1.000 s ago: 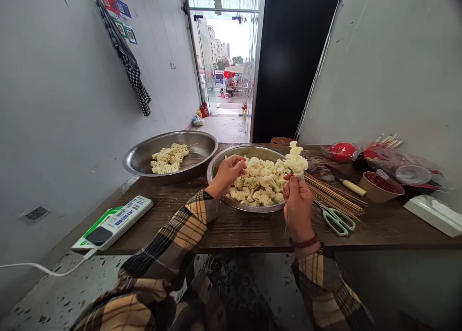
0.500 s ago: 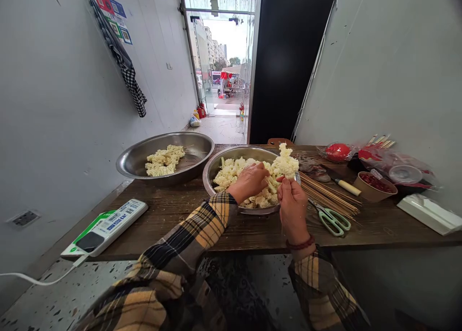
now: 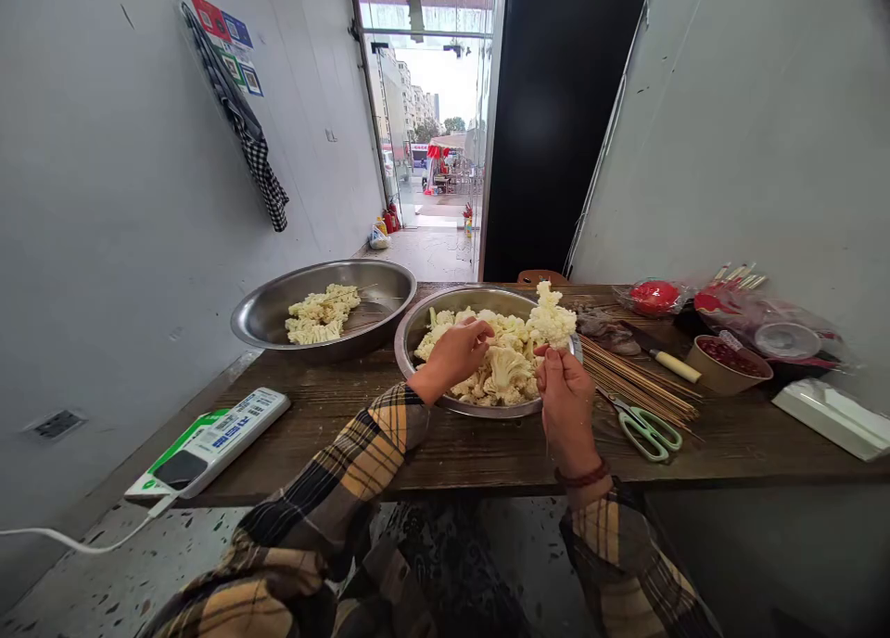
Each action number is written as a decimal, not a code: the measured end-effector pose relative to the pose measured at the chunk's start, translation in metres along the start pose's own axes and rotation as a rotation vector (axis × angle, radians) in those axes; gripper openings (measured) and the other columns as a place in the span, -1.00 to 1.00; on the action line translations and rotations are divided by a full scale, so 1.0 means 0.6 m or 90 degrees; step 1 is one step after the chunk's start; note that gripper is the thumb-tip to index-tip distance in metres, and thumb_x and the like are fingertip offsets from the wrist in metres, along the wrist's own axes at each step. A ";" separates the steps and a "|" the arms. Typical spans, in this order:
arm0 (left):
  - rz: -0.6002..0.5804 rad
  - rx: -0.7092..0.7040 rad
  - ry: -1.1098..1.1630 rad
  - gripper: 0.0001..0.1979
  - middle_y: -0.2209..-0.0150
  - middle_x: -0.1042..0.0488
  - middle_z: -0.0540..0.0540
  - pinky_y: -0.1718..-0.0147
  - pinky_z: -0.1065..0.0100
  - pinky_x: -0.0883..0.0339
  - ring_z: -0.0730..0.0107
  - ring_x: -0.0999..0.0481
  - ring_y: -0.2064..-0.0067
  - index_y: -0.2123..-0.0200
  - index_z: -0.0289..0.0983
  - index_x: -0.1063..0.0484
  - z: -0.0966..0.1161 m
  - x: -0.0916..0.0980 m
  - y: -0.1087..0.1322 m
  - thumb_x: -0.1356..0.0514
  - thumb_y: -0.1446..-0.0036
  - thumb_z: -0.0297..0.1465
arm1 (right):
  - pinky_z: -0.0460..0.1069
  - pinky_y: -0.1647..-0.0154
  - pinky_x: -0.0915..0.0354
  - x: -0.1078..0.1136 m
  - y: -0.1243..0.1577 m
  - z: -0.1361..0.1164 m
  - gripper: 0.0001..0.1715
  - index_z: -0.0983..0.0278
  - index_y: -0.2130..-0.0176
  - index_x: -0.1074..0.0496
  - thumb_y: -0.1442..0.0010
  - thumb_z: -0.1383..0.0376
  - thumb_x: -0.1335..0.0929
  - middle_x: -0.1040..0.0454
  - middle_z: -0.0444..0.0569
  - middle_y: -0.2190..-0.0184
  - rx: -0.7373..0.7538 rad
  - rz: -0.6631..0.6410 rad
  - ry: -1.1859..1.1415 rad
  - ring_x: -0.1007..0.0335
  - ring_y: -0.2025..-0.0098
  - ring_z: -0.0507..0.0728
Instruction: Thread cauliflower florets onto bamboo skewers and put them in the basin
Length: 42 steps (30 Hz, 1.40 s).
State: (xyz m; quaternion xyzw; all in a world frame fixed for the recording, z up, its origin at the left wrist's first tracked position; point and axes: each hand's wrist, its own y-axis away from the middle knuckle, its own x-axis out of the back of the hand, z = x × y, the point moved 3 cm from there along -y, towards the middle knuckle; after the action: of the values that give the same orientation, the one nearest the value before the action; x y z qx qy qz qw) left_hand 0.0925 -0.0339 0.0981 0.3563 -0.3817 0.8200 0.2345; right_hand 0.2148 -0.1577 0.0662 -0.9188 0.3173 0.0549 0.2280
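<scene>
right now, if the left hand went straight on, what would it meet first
Likely the cauliflower held up by the right hand, though the left hand might brush the florets in the bowl first; depth is unclear.

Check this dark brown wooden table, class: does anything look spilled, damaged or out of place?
No clear spill or damage shows. The thin tan wooden skewers look mildly untidy, lying loosely with uneven ends right of the round silver metal basin of white cauliflower.
</scene>
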 end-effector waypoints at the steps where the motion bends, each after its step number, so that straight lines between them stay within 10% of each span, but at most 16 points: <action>1: 0.007 -0.018 0.004 -0.81 0.32 -0.40 -0.06 0.29 0.33 -0.23 0.37 -0.37 0.33 0.29 -0.24 -0.41 0.009 0.002 0.002 -0.05 -0.05 -0.52 | -0.11 0.63 0.07 0.000 -0.001 0.002 -0.65 0.25 0.35 -0.36 -0.25 0.04 -0.24 -0.05 -0.27 0.65 0.005 0.007 0.005 0.05 0.62 -0.04; 15: -0.176 -0.166 -0.169 -0.86 0.18 -0.35 -0.18 0.22 0.23 -0.27 0.19 -0.40 0.19 0.28 -0.27 -0.44 0.065 -0.014 0.031 -0.11 -0.10 -0.43 | -0.12 0.66 0.09 -0.003 0.000 0.009 -0.67 0.26 0.30 -0.39 -0.25 0.07 -0.24 -0.07 -0.28 0.66 -0.004 0.011 0.020 0.07 0.65 -0.05; 21: 0.031 0.036 0.094 -0.86 0.40 -0.43 -0.10 0.21 0.25 -0.31 0.28 -0.45 0.29 0.40 -0.26 -0.44 0.002 0.009 0.013 -0.08 -0.10 -0.50 | -0.12 0.65 0.07 -0.005 -0.001 0.007 -0.67 0.28 0.30 -0.40 -0.26 0.08 -0.24 -0.07 -0.28 0.66 0.002 0.003 0.025 0.05 0.63 -0.05; 26: 0.186 0.316 0.619 -0.93 0.54 -0.41 -0.02 0.39 0.30 -0.38 0.37 -0.49 0.48 0.42 -0.32 -0.39 -0.053 0.022 0.026 -0.23 0.00 -0.45 | -0.11 0.59 0.01 -0.007 0.002 0.005 -0.64 0.26 0.40 -0.36 -0.26 0.08 -0.22 -0.10 -0.26 0.64 0.007 -0.069 0.099 0.00 0.61 -0.03; 30: 0.239 0.332 0.872 -0.77 0.52 -0.42 0.01 0.32 0.37 -0.42 0.43 -0.53 0.45 0.44 -0.35 -0.35 -0.057 0.021 0.036 -0.36 0.16 -0.48 | -0.10 0.58 -0.01 -0.011 0.002 0.007 -0.61 0.26 0.47 -0.34 -0.26 0.08 -0.22 -0.13 -0.24 0.68 0.028 -0.173 0.212 -0.04 0.61 -0.02; 42: 0.291 0.266 0.960 -0.72 0.45 -0.49 0.00 0.26 0.42 -0.36 0.47 -0.54 0.36 0.39 -0.33 -0.40 -0.064 0.024 0.043 -0.40 0.20 -0.45 | -0.06 0.51 -0.21 -0.021 0.005 -0.004 -0.55 0.30 0.20 -0.53 -0.27 0.10 -0.19 -0.37 -0.11 0.65 0.091 -0.327 0.373 -0.33 0.52 0.11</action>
State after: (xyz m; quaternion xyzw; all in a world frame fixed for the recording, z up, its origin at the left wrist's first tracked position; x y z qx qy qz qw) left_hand 0.0505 -0.0172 0.0796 -0.3417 -0.0235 0.9213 0.1841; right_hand 0.2026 -0.1540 0.0703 -0.9269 0.1315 -0.2907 0.1978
